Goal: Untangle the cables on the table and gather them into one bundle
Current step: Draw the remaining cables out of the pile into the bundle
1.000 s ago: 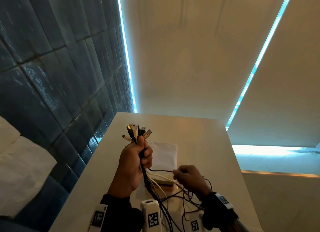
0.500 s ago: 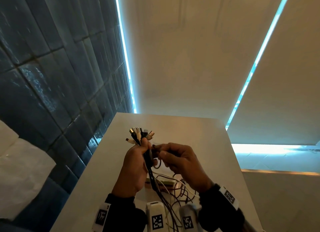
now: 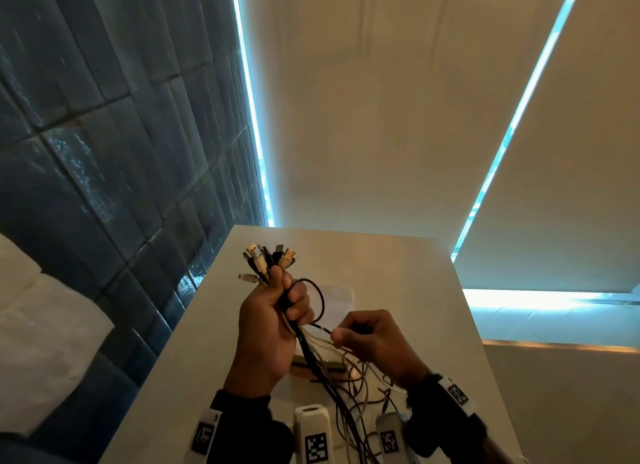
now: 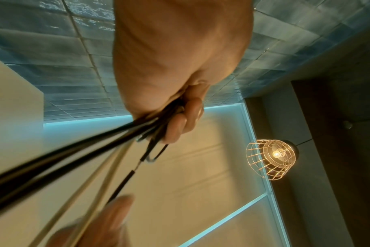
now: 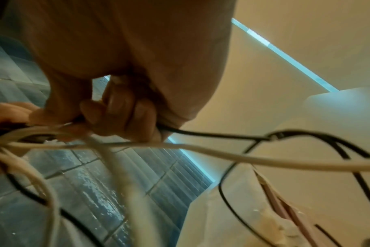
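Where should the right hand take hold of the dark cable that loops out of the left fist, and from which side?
Probably on the straight run just below the dark cable's loop, pinched from the right, where the right hand already holds it. The left hand clamps the cable bundle above, and that stretch stands clear of the tangle below.

Cables (image 3: 313, 354) black, white, brown; table (image 3: 398, 262) white; wall tiles (image 3: 104, 134) dark blue.
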